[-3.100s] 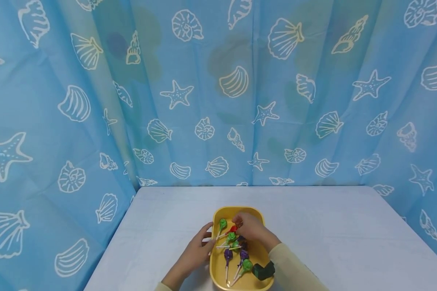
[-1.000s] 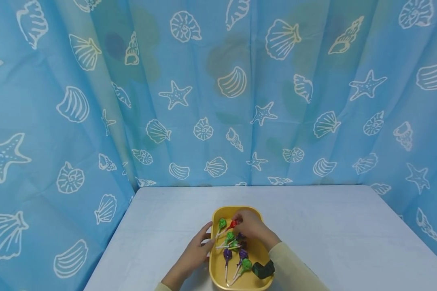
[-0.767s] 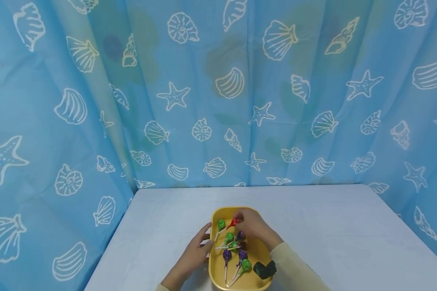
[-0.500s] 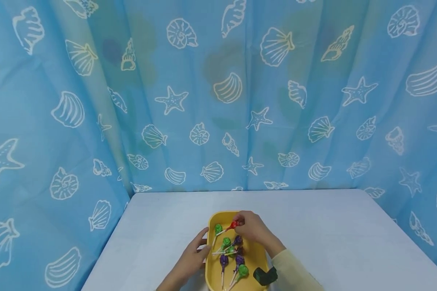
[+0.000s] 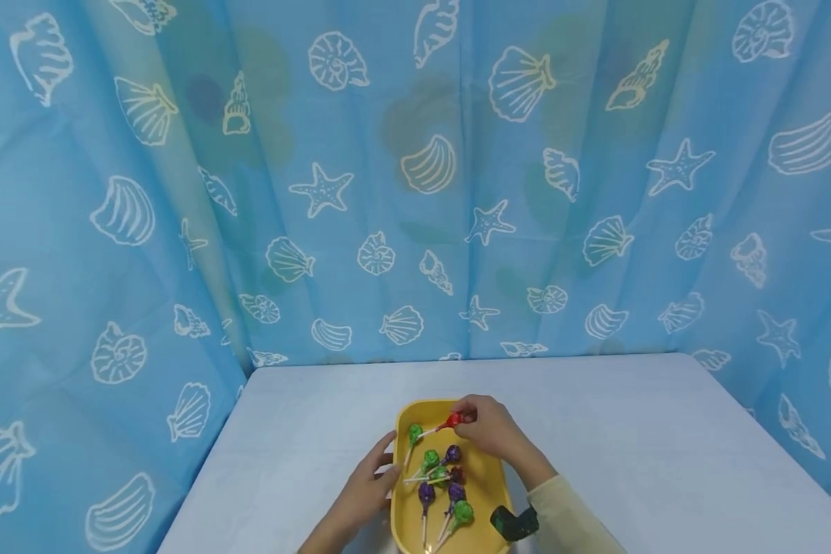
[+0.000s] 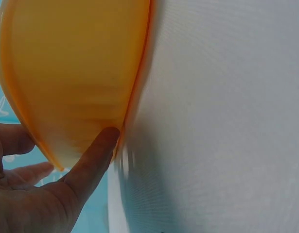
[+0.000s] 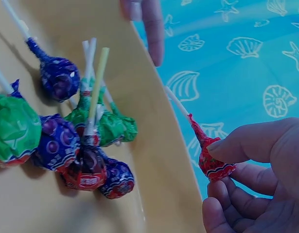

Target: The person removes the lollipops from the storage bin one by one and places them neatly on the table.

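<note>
My right hand pinches a red-wrapped lollipop by its candy end, above the far part of a yellow tray. In the right wrist view the thumb and fingers hold the red wrapper, its white stick pointing away. My left hand rests with fairly straight fingers against the tray's left side. The left wrist view shows one fingertip touching the tray's outer wall near the table. A green lollipop lies in the far left of the tray.
Several green, purple and dark red lollipops lie in the tray, including a purple lollipop and a green lollipop. A dark block sits at my right wrist. The white table meets a blue shell-patterned curtain.
The right hand, at first beside the red lollipop, now holds it and has drawn it slightly up and right. The left hand keeps its place at the tray. The head view has shifted slightly.
</note>
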`<state>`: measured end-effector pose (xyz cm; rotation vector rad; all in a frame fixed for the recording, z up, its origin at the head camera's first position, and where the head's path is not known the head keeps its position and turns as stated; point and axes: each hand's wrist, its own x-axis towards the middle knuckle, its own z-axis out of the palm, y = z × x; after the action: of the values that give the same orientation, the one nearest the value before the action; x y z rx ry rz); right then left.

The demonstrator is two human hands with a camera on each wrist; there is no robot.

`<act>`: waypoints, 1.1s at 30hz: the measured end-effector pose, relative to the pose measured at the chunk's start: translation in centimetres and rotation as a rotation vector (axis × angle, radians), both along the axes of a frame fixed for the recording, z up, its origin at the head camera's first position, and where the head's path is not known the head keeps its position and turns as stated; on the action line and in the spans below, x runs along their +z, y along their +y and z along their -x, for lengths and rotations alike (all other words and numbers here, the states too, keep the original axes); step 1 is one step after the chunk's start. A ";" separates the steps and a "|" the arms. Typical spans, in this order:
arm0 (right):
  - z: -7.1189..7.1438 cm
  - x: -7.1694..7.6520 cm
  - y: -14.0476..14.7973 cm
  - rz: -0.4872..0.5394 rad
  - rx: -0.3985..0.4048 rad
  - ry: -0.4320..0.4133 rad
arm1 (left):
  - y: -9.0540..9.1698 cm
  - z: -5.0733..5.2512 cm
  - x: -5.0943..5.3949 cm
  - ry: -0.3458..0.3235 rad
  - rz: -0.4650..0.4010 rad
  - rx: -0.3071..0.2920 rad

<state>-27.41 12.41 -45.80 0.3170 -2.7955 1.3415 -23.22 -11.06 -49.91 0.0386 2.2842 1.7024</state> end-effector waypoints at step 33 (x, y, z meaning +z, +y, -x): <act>-2.5 0.6 1.9 0.098 -0.120 -0.026 | -0.1 -0.7 0.6 0.016 -0.002 -0.014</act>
<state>-24.93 14.27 -45.20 0.1284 -2.7080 1.4591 -22.53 -11.12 -49.34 0.0684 2.2880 1.7040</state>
